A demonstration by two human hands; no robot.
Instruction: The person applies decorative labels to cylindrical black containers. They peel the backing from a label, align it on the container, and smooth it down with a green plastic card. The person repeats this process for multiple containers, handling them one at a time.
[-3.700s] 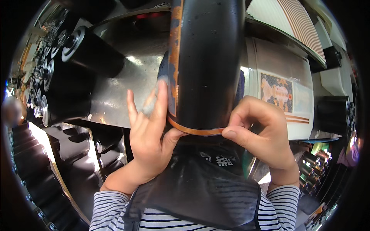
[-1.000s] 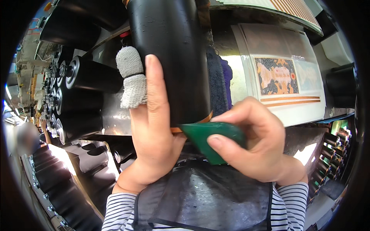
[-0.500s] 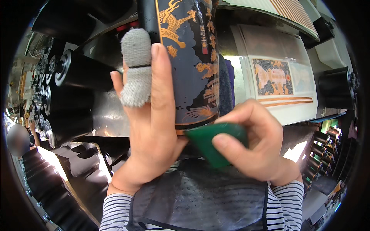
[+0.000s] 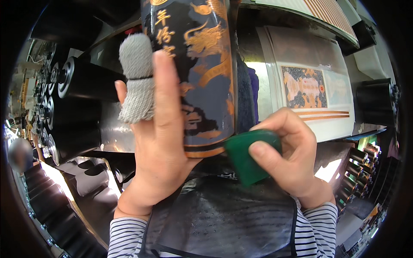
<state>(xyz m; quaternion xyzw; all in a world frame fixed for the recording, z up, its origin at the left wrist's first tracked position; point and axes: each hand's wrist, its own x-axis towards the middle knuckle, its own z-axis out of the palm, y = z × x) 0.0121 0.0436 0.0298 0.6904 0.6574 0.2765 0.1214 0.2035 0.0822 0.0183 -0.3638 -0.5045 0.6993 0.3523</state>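
A black cylindrical container (image 4: 206, 99) with gold dragon decoration and gold bands at its near end lies lengthwise before me. My left hand (image 4: 155, 146) rests along its left side, fingers stretched out and partly blurred. Grey knitted covers (image 4: 137, 77) wrap some of those fingers, with a dark band across them. The left thumb is mostly hidden by the container's near end. My right hand (image 4: 288, 155) pinches a flat green scraper (image 4: 249, 157) between thumb and fingers. One corner of the scraper meets or nearly meets the container's near right edge.
Right of the container lie a dark blue and purple cloth (image 4: 247, 94) and a stack of printed decal sheets (image 4: 305, 120). Black cylinders (image 4: 86, 81) stand in rows at the left. More cylinders (image 4: 361, 167) sit at the lower right. A dark apron (image 4: 223, 219) covers my lap.
The container has turned, bringing a gold dragon and gold characters into view, and its near end sits further left. My left hand has shifted left with it; the scraper has moved slightly right.
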